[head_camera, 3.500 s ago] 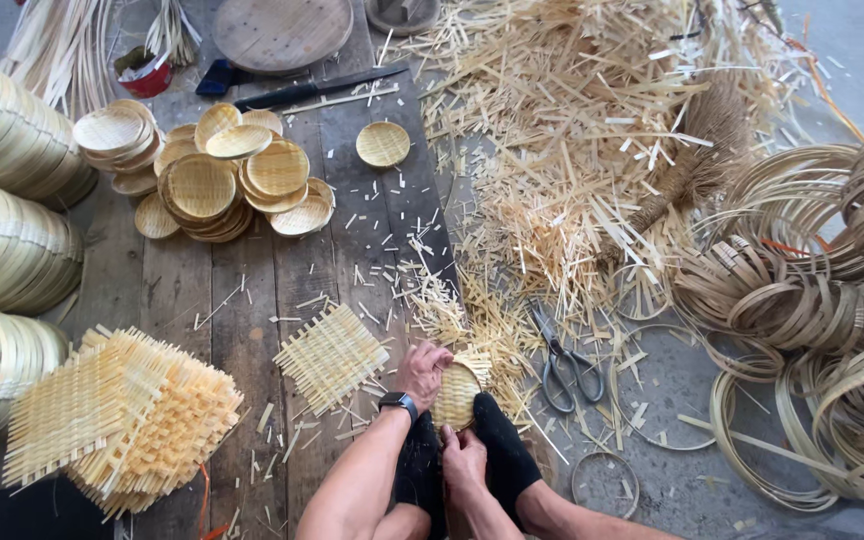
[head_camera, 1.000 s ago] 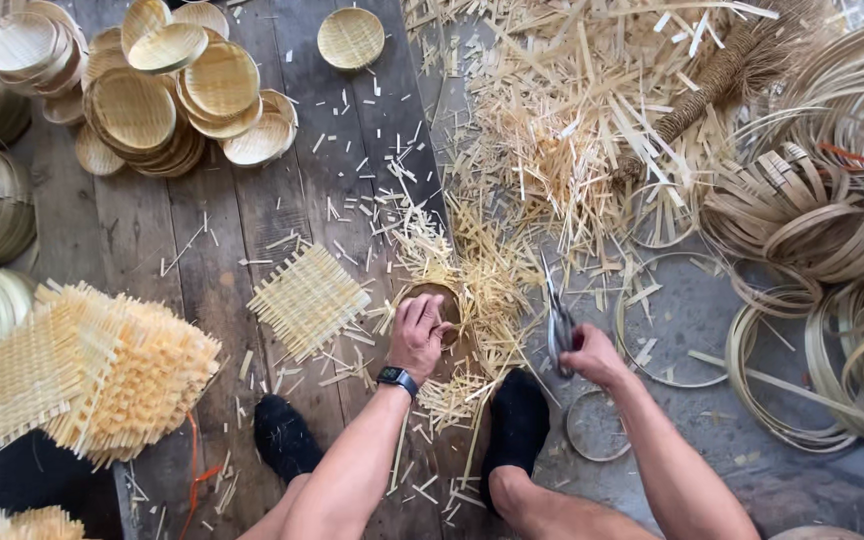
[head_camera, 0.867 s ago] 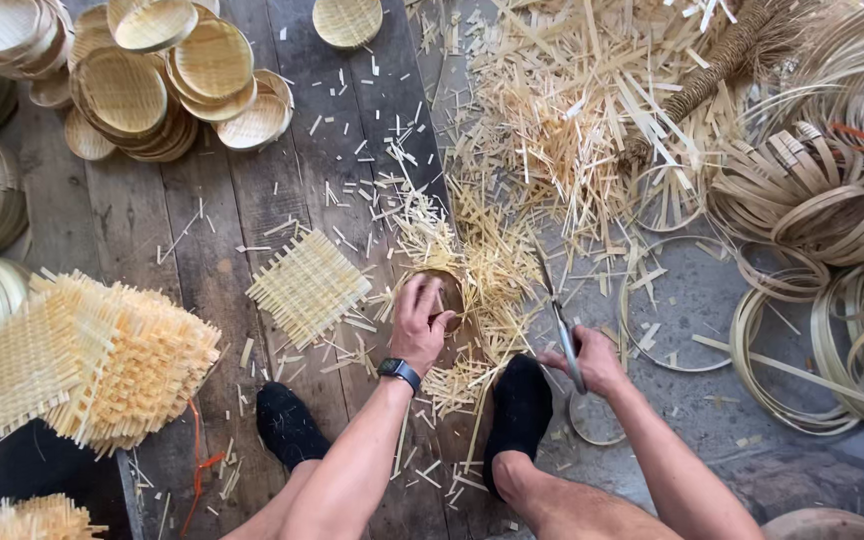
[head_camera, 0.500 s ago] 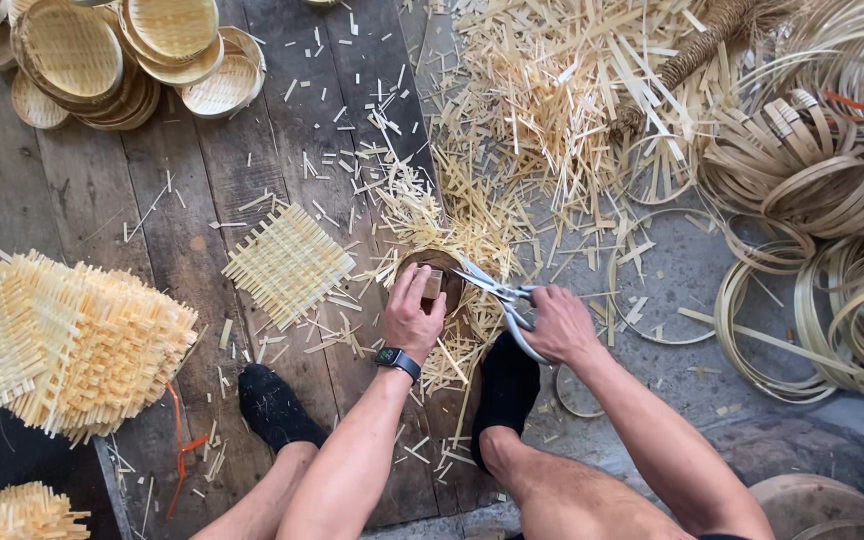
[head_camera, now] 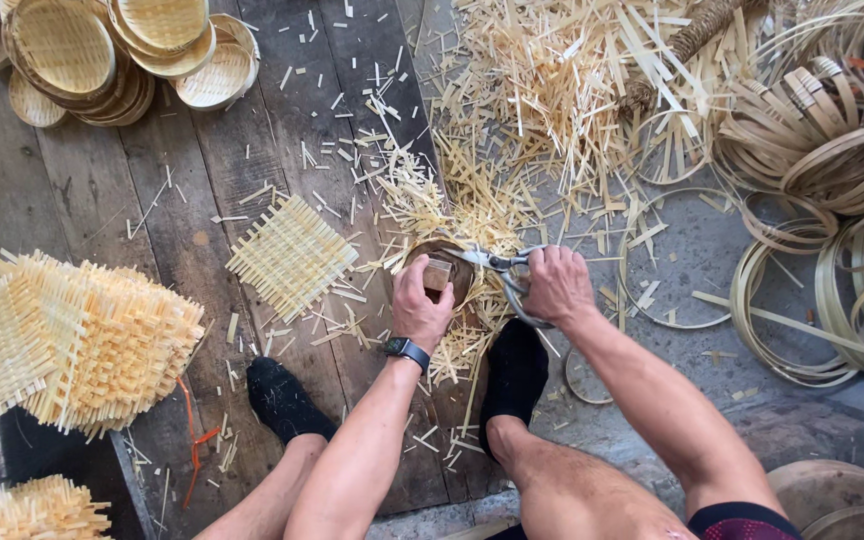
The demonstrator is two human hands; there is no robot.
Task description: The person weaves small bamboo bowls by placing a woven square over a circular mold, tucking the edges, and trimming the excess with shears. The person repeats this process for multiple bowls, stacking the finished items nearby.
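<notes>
Left hand (head_camera: 420,305): fingers were curled tight over the round woven piece (head_camera: 449,272), which was pressed down on the plank floor (head_camera: 182,260) between the feet.
Right hand (head_camera: 555,285): fingers were closed through the handles of the scissors (head_camera: 497,265); the blades were seen slightly parted at the piece's rim.
Surroundings: a loose woven mat (head_camera: 292,255) lay just beside, bamboo offcuts (head_camera: 542,110) beyond.
Risk: the left thumb could be judged close to the blades; a slip might nick it or cut into the weave.
</notes>
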